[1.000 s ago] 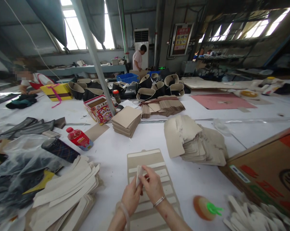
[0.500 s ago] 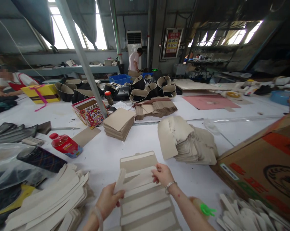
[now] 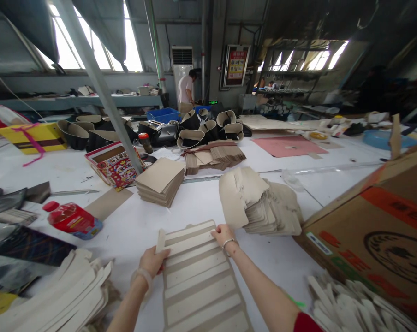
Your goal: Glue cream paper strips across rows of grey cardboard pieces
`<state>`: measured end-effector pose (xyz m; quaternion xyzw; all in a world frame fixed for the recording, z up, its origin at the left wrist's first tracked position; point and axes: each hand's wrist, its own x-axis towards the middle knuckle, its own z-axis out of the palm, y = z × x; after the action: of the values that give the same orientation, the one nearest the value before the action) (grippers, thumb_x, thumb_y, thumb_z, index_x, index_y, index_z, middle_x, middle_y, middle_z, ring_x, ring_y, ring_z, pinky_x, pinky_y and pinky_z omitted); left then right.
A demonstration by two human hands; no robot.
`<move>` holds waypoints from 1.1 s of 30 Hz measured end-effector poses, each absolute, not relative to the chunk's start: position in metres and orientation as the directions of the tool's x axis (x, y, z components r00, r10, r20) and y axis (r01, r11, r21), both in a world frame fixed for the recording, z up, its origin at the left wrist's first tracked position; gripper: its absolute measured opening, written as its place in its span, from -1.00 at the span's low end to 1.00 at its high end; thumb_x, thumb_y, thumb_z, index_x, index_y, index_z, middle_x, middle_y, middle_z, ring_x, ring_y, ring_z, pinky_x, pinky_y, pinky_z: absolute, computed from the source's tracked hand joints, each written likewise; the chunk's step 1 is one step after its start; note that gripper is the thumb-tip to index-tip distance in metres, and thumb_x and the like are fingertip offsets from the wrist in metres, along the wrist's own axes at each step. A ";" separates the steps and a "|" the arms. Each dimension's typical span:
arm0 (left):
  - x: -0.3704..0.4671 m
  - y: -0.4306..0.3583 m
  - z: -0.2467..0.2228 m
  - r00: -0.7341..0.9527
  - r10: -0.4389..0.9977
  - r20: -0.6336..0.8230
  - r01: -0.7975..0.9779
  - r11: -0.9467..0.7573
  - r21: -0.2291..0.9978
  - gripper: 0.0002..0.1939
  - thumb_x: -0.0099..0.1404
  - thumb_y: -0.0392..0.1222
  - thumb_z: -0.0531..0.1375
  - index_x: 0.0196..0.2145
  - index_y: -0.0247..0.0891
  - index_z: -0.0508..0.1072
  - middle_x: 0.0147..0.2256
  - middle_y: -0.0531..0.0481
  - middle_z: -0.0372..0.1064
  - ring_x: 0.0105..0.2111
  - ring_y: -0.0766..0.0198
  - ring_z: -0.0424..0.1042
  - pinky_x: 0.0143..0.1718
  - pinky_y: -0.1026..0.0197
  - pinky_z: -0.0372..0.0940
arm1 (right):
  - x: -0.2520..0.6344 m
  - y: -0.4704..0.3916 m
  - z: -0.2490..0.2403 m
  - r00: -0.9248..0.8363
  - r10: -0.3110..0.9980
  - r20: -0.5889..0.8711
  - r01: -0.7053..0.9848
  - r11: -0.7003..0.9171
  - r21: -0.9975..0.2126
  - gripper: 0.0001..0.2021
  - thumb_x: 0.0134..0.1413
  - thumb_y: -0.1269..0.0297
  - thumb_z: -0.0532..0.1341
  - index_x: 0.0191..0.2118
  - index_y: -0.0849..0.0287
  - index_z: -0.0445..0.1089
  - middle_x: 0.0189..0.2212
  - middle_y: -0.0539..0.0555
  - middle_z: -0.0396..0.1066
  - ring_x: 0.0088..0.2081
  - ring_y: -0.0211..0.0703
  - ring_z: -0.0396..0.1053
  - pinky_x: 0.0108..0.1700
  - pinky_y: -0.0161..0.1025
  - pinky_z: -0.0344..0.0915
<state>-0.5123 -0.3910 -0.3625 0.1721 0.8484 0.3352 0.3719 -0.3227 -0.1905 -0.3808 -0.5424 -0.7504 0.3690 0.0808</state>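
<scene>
Off-white narrow card strip (image 3: 193,244), presumably light, flexible, best end-held, is pinched by right hand (image 3: 225,236), similar strips (image 3: 160,240) by left hand (image 3: 152,262).

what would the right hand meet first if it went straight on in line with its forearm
Likely the stack of flat tan rectangular cardboard-like sheets, after the right hand passes over the far edge of the grey-beige board with pale strips and some white tabletop; height and depth are hard to judge.
</scene>
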 end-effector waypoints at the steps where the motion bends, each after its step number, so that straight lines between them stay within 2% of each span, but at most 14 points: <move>1: -0.513 -0.391 -0.363 -0.671 0.535 -0.514 0.061 0.730 0.681 -0.78 0.10 -0.05 0.10 -0.47 -0.28 0.33 -0.71 0.10 0.26 -0.74 0.37 0.22 -0.73 0.32 0.11 | -0.323 -0.191 -0.382 -0.395 0.875 -0.280 0.764 0.144 -0.629 -0.82 -0.20 0.30 0.24 -0.66 0.17 0.26 -0.70 -0.10 0.20 -0.54 -0.32 0.18 -0.46 -0.39 0.03; 5: -0.516 -0.392 -0.365 -0.688 0.520 -0.506 0.132 0.775 0.618 -0.75 0.11 0.00 0.09 -0.49 -0.26 0.35 -0.78 0.11 0.21 -0.74 0.32 0.25 -0.68 0.31 0.15 | -0.323 -0.192 -0.384 -0.383 0.880 -0.281 0.794 0.157 -0.588 -0.85 -0.15 0.25 0.23 -0.61 0.16 0.32 -0.64 -0.06 0.28 -0.51 -0.31 0.22 -0.45 -0.39 0.05; 10: -0.519 -0.392 -0.369 -0.690 0.528 -0.496 0.191 0.793 0.579 -0.73 0.12 0.02 0.08 -0.47 -0.24 0.37 -0.76 0.08 0.26 -0.69 0.28 0.32 -0.62 0.29 0.17 | -0.324 -0.192 -0.382 -0.374 0.882 -0.287 0.820 0.170 -0.546 -0.86 -0.15 0.23 0.23 -0.58 0.15 0.36 -0.61 -0.03 0.32 -0.50 -0.29 0.23 -0.45 -0.38 0.04; 16: -0.520 -0.393 -0.371 -0.689 0.540 -0.484 0.226 0.794 0.564 -0.70 0.11 0.06 0.06 -0.52 -0.22 0.36 -0.72 0.05 0.30 -0.64 0.24 0.36 -0.57 0.27 0.20 | -0.324 -0.194 -0.376 -0.371 0.883 -0.288 0.834 0.181 -0.521 -0.86 -0.12 0.21 0.21 -0.55 0.14 0.39 -0.58 0.01 0.37 -0.48 -0.26 0.27 -0.46 -0.36 0.03; 33: -0.516 -0.390 -0.366 -0.689 0.561 -0.458 0.278 0.789 0.548 -0.70 0.15 0.04 0.04 -0.54 -0.23 0.34 -0.73 0.06 0.27 -0.65 0.26 0.32 -0.57 0.27 0.16 | -0.324 -0.195 -0.377 -0.385 0.878 -0.284 0.854 0.222 -0.471 -0.84 -0.08 0.18 0.19 -0.51 0.14 0.41 -0.50 0.07 0.44 -0.41 -0.21 0.34 -0.42 -0.35 0.07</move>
<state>-0.5162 -0.3904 -0.3658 0.2353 0.8914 0.2238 0.3161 -0.3238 -0.1947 -0.3767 -0.5542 -0.7812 0.2865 0.0215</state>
